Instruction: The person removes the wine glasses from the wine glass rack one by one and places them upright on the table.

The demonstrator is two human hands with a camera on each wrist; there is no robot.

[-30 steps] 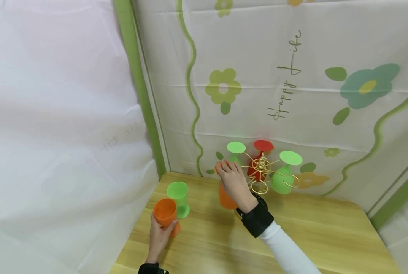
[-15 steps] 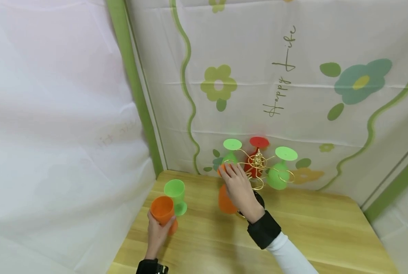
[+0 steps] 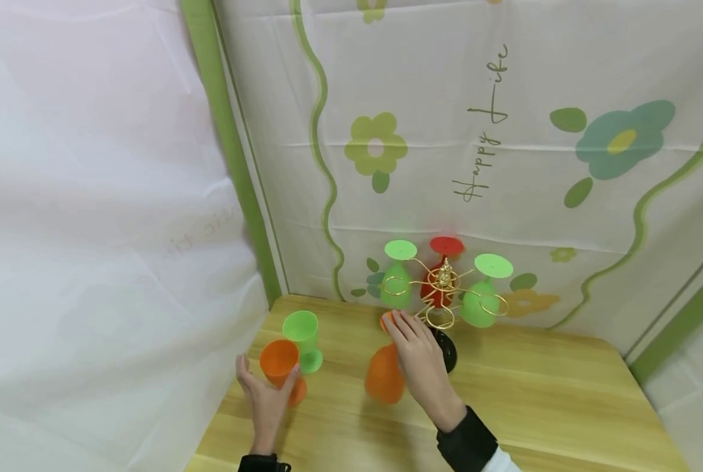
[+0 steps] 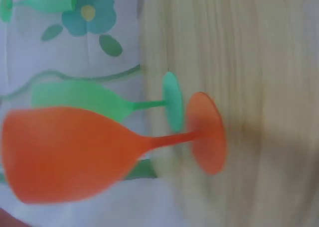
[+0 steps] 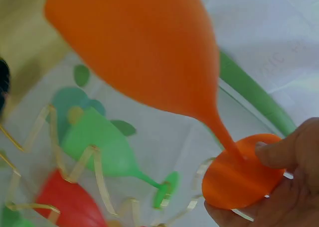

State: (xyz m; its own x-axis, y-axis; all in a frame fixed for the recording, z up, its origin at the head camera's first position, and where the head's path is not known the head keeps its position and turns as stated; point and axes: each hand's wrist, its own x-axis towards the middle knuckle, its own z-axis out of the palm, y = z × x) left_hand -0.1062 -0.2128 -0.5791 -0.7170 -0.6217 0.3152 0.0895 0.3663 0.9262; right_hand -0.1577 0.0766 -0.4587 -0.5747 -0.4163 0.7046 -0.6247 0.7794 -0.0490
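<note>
My right hand [image 3: 423,364] pinches the round foot of an orange plastic goblet [image 3: 384,375], which hangs bowl-down in front of a gold wire glass rack [image 3: 444,278]. In the right wrist view, thumb and fingers grip the rim of its foot [image 5: 244,172]. My left hand [image 3: 266,401] is spread beside a second orange goblet [image 3: 279,359], upright on the table, its thumb right at the bowl. The left wrist view shows that goblet [image 4: 70,152] in front of a green one [image 4: 79,95]. Two green goblets [image 3: 479,305] and a red one [image 3: 446,246] hang upside down on the rack.
An upright green goblet [image 3: 301,329] stands just behind the left orange one. The rack's black base [image 3: 445,351] sits on the wooden table [image 3: 540,400], partly behind my right hand. White printed cloth [image 3: 422,85] rises along the table's back and left.
My right hand has drawn the orange goblet away from the rack, toward me and lower. My left hand has spread its fingers off the upright orange goblet, which stays in place.
</note>
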